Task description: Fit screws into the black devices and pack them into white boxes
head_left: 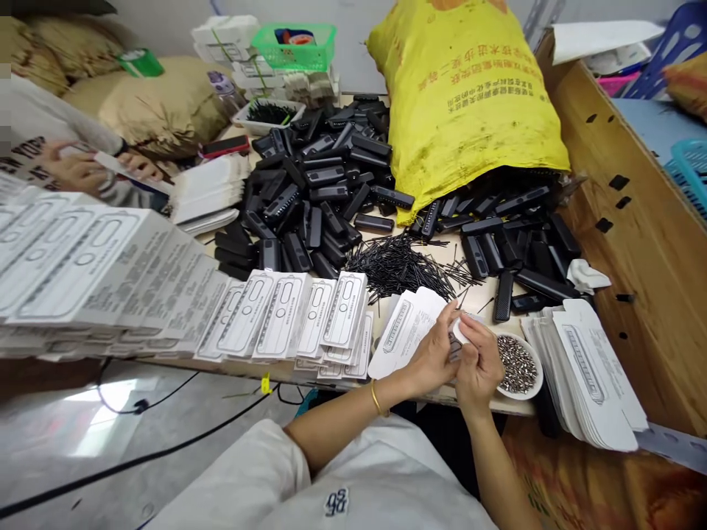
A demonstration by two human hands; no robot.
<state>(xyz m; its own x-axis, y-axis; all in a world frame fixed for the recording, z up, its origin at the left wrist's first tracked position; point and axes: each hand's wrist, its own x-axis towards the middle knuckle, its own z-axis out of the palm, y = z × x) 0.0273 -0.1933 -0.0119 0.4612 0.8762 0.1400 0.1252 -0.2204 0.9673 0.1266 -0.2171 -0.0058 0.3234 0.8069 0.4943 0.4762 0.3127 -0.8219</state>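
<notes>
Two hands, left hand point(436, 352) and right hand point(479, 361), pinch one small white printed card sleeve point(459, 329) at the table's front edge; finished white packets point(287, 313) lie stacked to the left; many loose black plastic cases point(320, 199) remain unpacked, so I judge the work midway.

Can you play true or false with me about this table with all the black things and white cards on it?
1. Both hands, the left hand and the right hand, hold a small white card together. True.
2. The big sack on the table is blue. False: it is yellow, with black pieces spilling from under it.
3. A white bowl of small shiny metal bits sits just right of the hands. True.
4. The basket at the back is red. False: it is green.
5. The left wrist wears a gold bangle. True.
6. The thin black sticks are stacked in a neat box. False: they lie loose in a heap on the table.
</notes>
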